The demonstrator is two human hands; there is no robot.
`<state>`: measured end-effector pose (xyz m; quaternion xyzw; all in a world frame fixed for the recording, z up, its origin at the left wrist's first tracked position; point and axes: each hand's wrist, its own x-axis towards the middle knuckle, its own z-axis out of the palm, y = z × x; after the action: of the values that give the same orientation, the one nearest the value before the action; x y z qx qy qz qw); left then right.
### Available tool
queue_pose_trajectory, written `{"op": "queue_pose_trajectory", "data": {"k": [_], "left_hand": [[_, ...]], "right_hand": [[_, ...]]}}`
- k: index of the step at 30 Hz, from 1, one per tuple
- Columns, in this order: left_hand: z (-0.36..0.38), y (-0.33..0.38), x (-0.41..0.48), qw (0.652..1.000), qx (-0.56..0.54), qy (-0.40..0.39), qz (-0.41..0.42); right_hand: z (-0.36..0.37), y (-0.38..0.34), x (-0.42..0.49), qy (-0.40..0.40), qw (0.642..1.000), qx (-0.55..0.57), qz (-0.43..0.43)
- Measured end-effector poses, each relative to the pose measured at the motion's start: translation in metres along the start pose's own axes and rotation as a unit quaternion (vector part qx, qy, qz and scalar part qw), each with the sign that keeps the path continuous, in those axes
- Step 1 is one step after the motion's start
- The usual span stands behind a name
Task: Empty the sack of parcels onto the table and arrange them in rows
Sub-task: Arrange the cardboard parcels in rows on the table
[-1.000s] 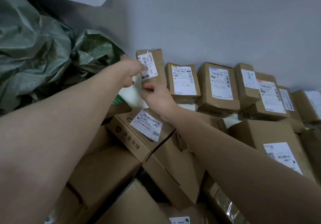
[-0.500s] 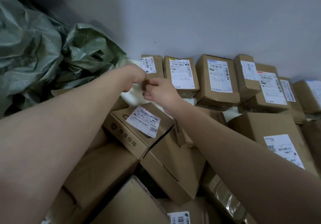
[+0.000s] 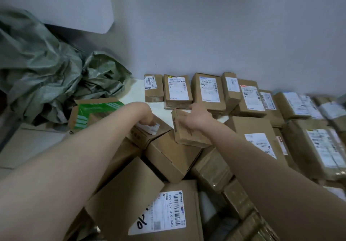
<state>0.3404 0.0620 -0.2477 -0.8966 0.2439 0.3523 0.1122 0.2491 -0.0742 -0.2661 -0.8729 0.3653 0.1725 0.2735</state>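
Narrow parcel (image 3: 153,89) released; the back row has grown.
It stands right of the green sack (image 3: 46,68); right hand (image 3: 197,118) now grips a small brown parcel (image 3: 189,135), left hand (image 3: 147,116) touches a labelled box (image 3: 139,137), its grip hidden.

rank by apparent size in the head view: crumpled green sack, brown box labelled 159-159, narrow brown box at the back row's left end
1. Crumpled green sack
2. Brown cardboard box labelled 159-159; nearness to the camera inflates it
3. Narrow brown cardboard box at the back row's left end, farthest off
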Motion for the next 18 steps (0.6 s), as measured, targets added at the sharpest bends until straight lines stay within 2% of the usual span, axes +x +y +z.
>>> {"op": "queue_pose_trajectory", "data": {"k": [2, 3, 7, 10, 13, 15, 18], "left_hand": [[0.002, 0.000, -0.007, 1.000, 0.001, 0.003, -0.009], [0.003, -0.001, -0.009, 1.000, 0.002, 0.004, -0.018], [-0.003, -0.009, -0.012, 0.996, -0.033, 0.021, -0.080], [-0.014, -0.011, -0.021, 0.992, -0.075, 0.051, -0.084], [-0.020, -0.010, -0.030, 0.986, -0.098, 0.109, -0.080], [-0.023, -0.005, -0.037, 0.974, -0.124, 0.177, -0.072], [-0.025, 0.008, -0.051, 0.962, -0.123, 0.239, -0.051]], "right_hand": [[0.014, 0.009, -0.011, -0.092, 0.995, -0.036, 0.023], [0.022, 0.011, -0.014, -0.096, 0.995, -0.027, 0.027], [0.040, 0.015, -0.019, -0.023, 0.996, -0.078, 0.039], [0.034, 0.017, -0.025, -0.022, 0.998, -0.055, 0.010], [0.016, 0.022, -0.037, -0.020, 0.999, 0.019, -0.027], [0.003, 0.028, -0.044, -0.003, 0.998, 0.059, -0.023], [-0.007, 0.044, -0.051, 0.002, 0.999, 0.054, -0.002]]}}
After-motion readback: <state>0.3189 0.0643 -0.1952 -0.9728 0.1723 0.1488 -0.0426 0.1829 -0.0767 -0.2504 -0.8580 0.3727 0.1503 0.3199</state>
